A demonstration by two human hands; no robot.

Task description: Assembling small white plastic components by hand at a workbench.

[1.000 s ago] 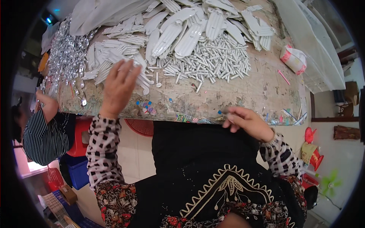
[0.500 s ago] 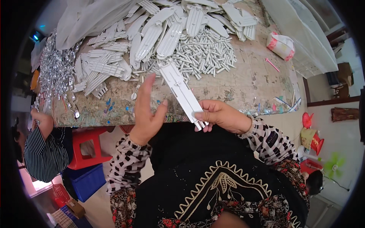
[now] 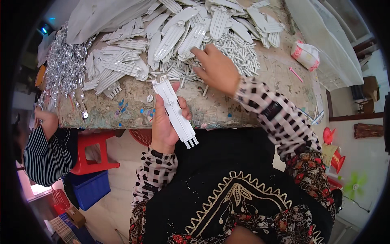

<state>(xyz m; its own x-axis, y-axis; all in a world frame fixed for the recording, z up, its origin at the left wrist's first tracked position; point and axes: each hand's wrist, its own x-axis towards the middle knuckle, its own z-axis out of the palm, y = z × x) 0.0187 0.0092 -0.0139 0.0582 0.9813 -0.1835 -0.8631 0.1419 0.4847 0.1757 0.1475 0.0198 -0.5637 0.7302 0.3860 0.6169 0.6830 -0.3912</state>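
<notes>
My left hand (image 3: 161, 126) is closed round a long white plastic piece (image 3: 175, 114) with a grooved face and prongs at its near end. The piece slants over the table's near edge. My right hand (image 3: 219, 68) reaches over the heap of small white pins (image 3: 239, 53), thumb and forefinger apart, and nothing shows between them. Its other fingers are partly hidden. Behind the pins lie flat, rounded white plastic parts (image 3: 170, 40) in a pile. More ribbed white strips (image 3: 109, 67) are heaped to the left.
On the worn table (image 3: 134, 99), silvery strung pieces (image 3: 67, 61) hang at the left. A tissue pack (image 3: 304, 55) and a pink stick (image 3: 295, 75) lie on the right. At the left sits another person in a striped shirt (image 3: 48, 160), near a red stool (image 3: 92, 150) and blue crate (image 3: 91, 189).
The white piece has passed from my right hand to my left and shifted left. My right hand has let go and moved up and forward to the pins.
</notes>
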